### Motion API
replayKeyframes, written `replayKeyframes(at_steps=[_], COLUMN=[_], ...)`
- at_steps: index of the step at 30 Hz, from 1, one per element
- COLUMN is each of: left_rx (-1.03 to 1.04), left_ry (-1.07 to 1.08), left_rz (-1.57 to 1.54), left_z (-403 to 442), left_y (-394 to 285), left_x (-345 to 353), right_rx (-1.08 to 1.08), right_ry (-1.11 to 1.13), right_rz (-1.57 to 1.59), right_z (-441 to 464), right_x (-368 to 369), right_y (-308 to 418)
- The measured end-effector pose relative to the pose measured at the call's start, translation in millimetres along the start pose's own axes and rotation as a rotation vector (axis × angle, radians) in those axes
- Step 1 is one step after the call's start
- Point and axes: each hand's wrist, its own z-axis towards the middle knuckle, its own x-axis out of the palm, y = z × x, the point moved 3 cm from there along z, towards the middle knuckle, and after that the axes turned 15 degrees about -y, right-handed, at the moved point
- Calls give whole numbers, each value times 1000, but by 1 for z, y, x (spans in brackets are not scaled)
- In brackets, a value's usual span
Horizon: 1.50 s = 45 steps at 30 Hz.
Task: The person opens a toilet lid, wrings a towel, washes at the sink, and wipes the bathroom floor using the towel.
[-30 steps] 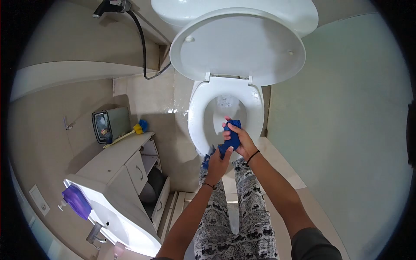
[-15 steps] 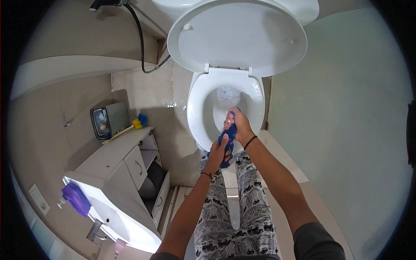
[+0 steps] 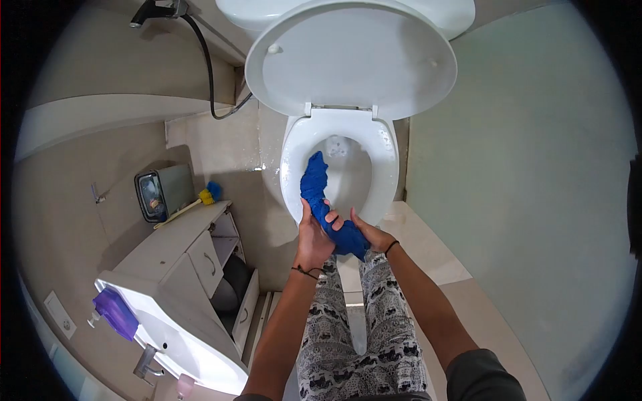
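A bunched blue cloth point(image 3: 314, 184) stretches diagonally over the front of the toilet bowl, its far end hanging above the opening. My left hand point(image 3: 316, 239) is wrapped round the middle of the cloth, thumb on the left side and fingertips curled over it. At the near end, my right hand point(image 3: 373, 237) grips the cloth with the thumb raised; its other fingers are partly hidden by the fabric. Beneath both hands is the white toilet seat point(image 3: 292, 160), lowered and wet in spots. Behind it the toilet lid point(image 3: 354, 60) stands raised.
Left of the toilet are a bin point(image 3: 164, 190), a yellow-and-blue brush point(image 3: 210, 193) and a white cabinet point(image 3: 177, 240). Its sink point(image 3: 184, 344) carries a purple soap bottle point(image 3: 116, 313). A black hose point(image 3: 207, 67) hangs at upper left. A pale glass panel point(image 3: 515, 154) borders the right.
The cloth was twisted tight between my stacked fists; now it is looser and longer. My right hand has come down to its near end, and my left hand has shifted left.
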Motion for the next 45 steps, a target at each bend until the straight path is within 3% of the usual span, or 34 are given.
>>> replayKeyframes(at_steps=[3,5,6,7,9,10,13,14,16,18,19,21,22,23,25,26,28,29,30,32,33,34,35,36,37,39,41,43,45], left_rx=[27,161,161,249,339,391,491,540,587,862,938,1011,1239,1235,1228,1235,1073,876,880,344,343,84,-158,-223,-219,-656,-609,-352,-240], left_ry=[-18,-36,-37,-81,-120,-172,-296,-368,-309,-342,-204,-102,-47,38,202,306,418,296,291,131,135,264,376,294,293,162,162,80,52], left_rz=[4,36,38,110,183,260,455,569,628,739,729,1152,1589,1706,1963,1921,1750,1716,1715,1659,1661,1379,1079,930,928,614,665,612,607], left_z=[-1,-2,-2,-2,-1,-2,-1,0,-3,-18,-18,-42,-38,-46,-62,-69,-49,-42,-39,-44,-39,-39,-41,-47,-46,-47,-50,-50,-57], left_y=[-2,-6,-5,-6,-5,-4,-6,-12,-18,-19,-18,-22,-24,-27,-28,-28,-26,-26,-27,-25,-28,-26,-23,-17,-15,-4,-2,-6,-9], left_x=[-5,-5,-5,-8,-10,-12,-32,-39,-40,-27,-22,5,-12,-3,20,35,18,8,1,9,4,0,-2,-9,-11,-19,-18,-16,-8], right_rx=[114,-106,-198,-200,-394,-396,-808,-813,-897,-909,-927,-927,-924,-924,-405,-395,-380,-369,-371,-1139,-1123,-1122,-1258,-1395,-1393,-1504,-1475,-1464,-1371], right_ry=[80,90,354,353,-4,-4,-355,-351,-310,-265,-221,-165,-108,-110,-36,-20,-13,-12,-7,22,5,3,-65,-133,-148,-174,-199,-423,-330], right_rz=[183,462,612,614,254,256,-315,-314,-331,-391,-455,-419,-381,-382,-251,-204,-258,-317,-321,-673,-732,-732,-873,-1016,-1096,-1159,-1177,-1207,-1004], right_z=[-12,-27,-37,-45,-56,-57,-61,-67,-86,-104,-109,-112,-114,-125,-139,-140,-142,-140,-132,-132,-130,-131,-133,-135,-134,-135,-139,-144,-148], right_x=[-3,2,4,5,-1,-1,-6,-4,-2,9,12,10,10,12,13,16,21,22,18,19,17,17,19,21,23,29,33,34,28], right_y=[-19,-15,-5,-2,8,11,32,38,49,60,67,73,77,89,101,101,107,112,114,130,127,126,124,122,116,105,100,106,112])
